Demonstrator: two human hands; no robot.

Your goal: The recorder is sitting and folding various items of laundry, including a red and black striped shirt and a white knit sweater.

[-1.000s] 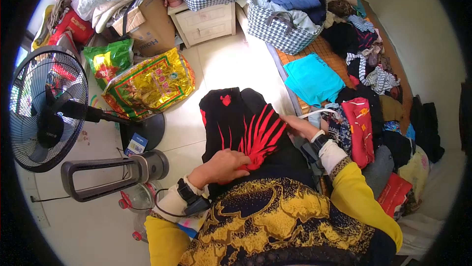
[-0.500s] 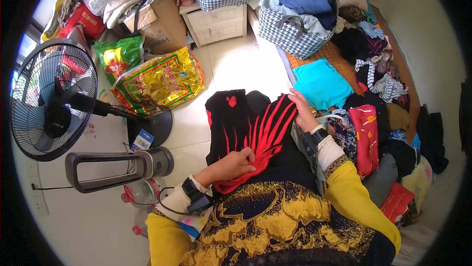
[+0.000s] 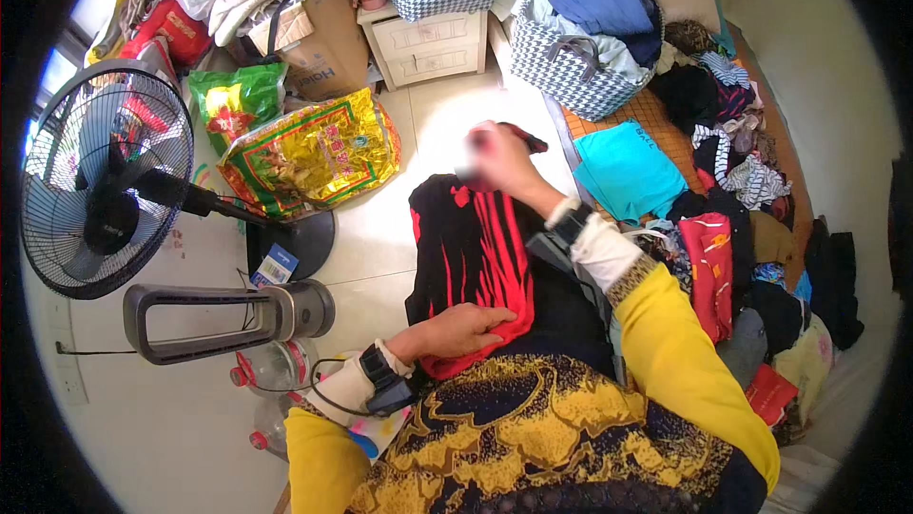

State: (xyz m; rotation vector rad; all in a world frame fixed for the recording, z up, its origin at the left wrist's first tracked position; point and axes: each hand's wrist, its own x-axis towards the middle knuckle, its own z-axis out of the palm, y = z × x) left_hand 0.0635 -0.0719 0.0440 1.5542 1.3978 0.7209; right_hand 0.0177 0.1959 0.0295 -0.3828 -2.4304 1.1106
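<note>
A black garment with red streaks (image 3: pixel 455 252) lies across my lap, its near end a broad red patch. My left hand (image 3: pixel 453 329) rests on that red part, fingers stretched out flat over the cloth. At the garment's far edge, my right hand (image 3: pixel 506 167) is closed round a gathered piece of it. A black fold of the cloth sticks out past these fingers to the right. Part of the right hand is blurred, so its fingertips cannot be made out.
To the left are a black standing fan (image 3: pixel 109 181), a grey bladeless fan (image 3: pixel 214 322) and a gold package (image 3: pixel 319 153). A checked basket of clothes (image 3: pixel 580 72) stands far right. Beside me lie a turquoise cloth (image 3: pixel 630 170) and a heap of clothes (image 3: pixel 756 167).
My right hand has moved left and away from me, folding the garment's right side inward, so the red streaks bunch together. My left hand has flattened its fingers on the cloth.
</note>
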